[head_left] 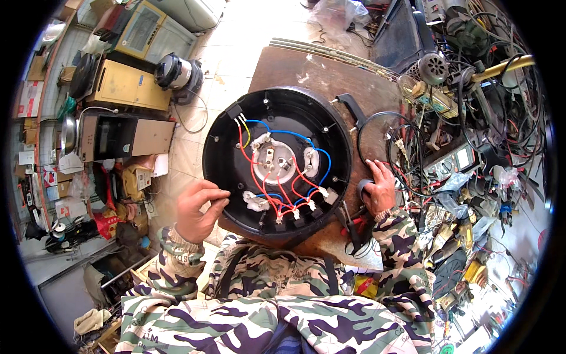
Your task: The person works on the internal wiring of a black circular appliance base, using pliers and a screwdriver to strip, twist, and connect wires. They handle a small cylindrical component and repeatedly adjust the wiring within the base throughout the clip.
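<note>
A round black appliance base (236, 156) lies open side up in front of me. Red and blue wires (326, 154) loop across its inside to white-sleeved terminals (296, 213) along the near wall. A pale disc with metal contacts (276, 165) sits in the middle, and lumps of white filler (256, 202) surround nearby fittings. At the base's near left rim is my left hand (201, 207), thumb and forefinger brought together; anything between them is too small to tell. My right hand (380, 187) rests on the board to the right, fingers stretched out, its thumb against a dark ring-shaped piece (364, 189).
The base stands on a worn brown board (265, 68). A black handle (352, 111) sticks out beyond its right rim. Pliers (354, 227) lie near my right wrist. Cables, a multimeter (451, 162) and loose parts crowd the right. Appliances, including a pressure cooker (177, 72), stand left.
</note>
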A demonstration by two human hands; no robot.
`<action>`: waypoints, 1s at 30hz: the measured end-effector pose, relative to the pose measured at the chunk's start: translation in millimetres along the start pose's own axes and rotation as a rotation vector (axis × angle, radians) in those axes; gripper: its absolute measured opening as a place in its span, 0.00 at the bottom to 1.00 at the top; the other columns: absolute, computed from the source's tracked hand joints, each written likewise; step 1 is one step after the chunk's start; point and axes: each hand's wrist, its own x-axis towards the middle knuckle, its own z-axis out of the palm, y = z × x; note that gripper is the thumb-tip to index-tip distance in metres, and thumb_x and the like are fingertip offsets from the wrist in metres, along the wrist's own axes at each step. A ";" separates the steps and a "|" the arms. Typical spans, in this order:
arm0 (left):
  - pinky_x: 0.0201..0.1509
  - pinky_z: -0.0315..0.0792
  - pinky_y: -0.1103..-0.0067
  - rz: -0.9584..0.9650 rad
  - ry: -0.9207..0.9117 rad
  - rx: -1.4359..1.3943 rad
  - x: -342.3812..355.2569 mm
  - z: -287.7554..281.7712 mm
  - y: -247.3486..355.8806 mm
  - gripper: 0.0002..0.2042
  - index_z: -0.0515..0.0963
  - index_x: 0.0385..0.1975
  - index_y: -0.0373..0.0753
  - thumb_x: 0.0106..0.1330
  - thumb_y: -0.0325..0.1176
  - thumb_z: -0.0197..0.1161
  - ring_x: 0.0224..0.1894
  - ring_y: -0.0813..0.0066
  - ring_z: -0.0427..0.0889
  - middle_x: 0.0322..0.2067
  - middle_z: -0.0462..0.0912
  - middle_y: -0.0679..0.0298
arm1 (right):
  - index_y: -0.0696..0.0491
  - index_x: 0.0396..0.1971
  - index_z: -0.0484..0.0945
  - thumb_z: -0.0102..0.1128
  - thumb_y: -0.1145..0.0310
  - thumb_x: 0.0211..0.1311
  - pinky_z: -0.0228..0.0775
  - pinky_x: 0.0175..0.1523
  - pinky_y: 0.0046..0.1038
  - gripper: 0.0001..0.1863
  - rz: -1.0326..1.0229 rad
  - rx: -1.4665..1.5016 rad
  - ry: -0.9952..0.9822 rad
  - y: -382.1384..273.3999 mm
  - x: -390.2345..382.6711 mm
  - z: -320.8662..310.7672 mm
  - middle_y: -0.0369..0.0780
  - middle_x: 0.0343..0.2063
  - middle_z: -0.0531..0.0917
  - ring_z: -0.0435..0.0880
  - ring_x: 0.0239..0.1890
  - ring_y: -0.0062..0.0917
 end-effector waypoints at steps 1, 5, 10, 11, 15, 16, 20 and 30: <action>0.41 0.79 0.75 0.017 -0.006 0.028 5.3 0.4 -1.3 0.09 0.88 0.39 0.35 0.59 0.18 0.74 0.36 0.68 0.85 0.36 0.83 0.60 | 0.54 0.22 0.83 0.71 0.74 0.37 0.63 0.71 0.55 0.08 0.030 0.001 0.000 4.8 -5.6 0.5 0.49 0.70 0.75 0.71 0.71 0.52; 0.44 0.74 0.79 0.030 -0.012 -0.024 1.5 6.0 -11.9 0.10 0.87 0.40 0.33 0.60 0.15 0.71 0.40 0.72 0.81 0.37 0.82 0.61 | 0.54 0.24 0.82 0.70 0.74 0.40 0.67 0.70 0.53 0.08 0.012 0.023 0.036 10.4 -4.1 -5.2 0.50 0.69 0.76 0.71 0.72 0.54; 0.39 0.73 0.81 -0.020 0.024 -0.066 -5.0 7.6 -9.7 0.10 0.87 0.40 0.33 0.60 0.14 0.71 0.37 0.76 0.80 0.37 0.81 0.63 | 0.53 0.27 0.85 0.75 0.73 0.39 0.65 0.73 0.52 0.11 0.005 0.015 -0.010 10.5 -6.8 -27.5 0.52 0.69 0.75 0.70 0.73 0.54; 0.38 0.72 0.81 -0.028 0.018 -0.071 -4.2 7.1 -9.6 0.10 0.87 0.40 0.33 0.61 0.14 0.71 0.36 0.77 0.80 0.36 0.81 0.63 | 0.52 0.27 0.86 0.76 0.72 0.37 0.65 0.73 0.52 0.12 0.005 0.026 -0.042 8.1 -6.4 -32.9 0.52 0.70 0.75 0.70 0.73 0.54; 0.37 0.71 0.82 -0.024 0.023 -0.061 -3.6 7.6 -9.0 0.10 0.87 0.40 0.34 0.61 0.14 0.71 0.35 0.78 0.78 0.36 0.80 0.64 | 0.53 0.24 0.87 0.73 0.71 0.39 0.64 0.73 0.52 0.07 -0.031 0.021 -0.057 -0.7 1.8 -32.0 0.48 0.71 0.74 0.69 0.74 0.52; 0.37 0.71 0.82 -0.018 0.020 -0.061 -2.9 7.5 -10.3 0.10 0.87 0.40 0.34 0.61 0.14 0.71 0.35 0.78 0.78 0.36 0.80 0.64 | 0.53 0.23 0.87 0.73 0.71 0.39 0.64 0.73 0.52 0.07 -0.031 0.011 -0.056 -1.2 2.8 -29.7 0.48 0.71 0.74 0.68 0.74 0.52; 0.37 0.70 0.82 -0.022 0.001 -0.045 -1.9 5.8 -12.1 0.10 0.87 0.41 0.34 0.61 0.14 0.71 0.36 0.78 0.78 0.36 0.80 0.64 | 0.55 0.18 0.85 0.72 0.72 0.38 0.64 0.73 0.52 0.05 -0.024 -0.008 -0.042 2.8 2.1 -14.6 0.48 0.69 0.76 0.69 0.73 0.51; 0.41 0.75 0.80 0.003 0.018 -0.068 -4.5 5.8 -11.4 0.12 0.88 0.41 0.34 0.60 0.14 0.72 0.37 0.74 0.81 0.37 0.81 0.62 | 0.54 0.20 0.84 0.70 0.71 0.39 0.64 0.70 0.52 0.05 -0.052 0.021 -0.027 4.6 0.5 -6.0 0.47 0.70 0.76 0.70 0.73 0.51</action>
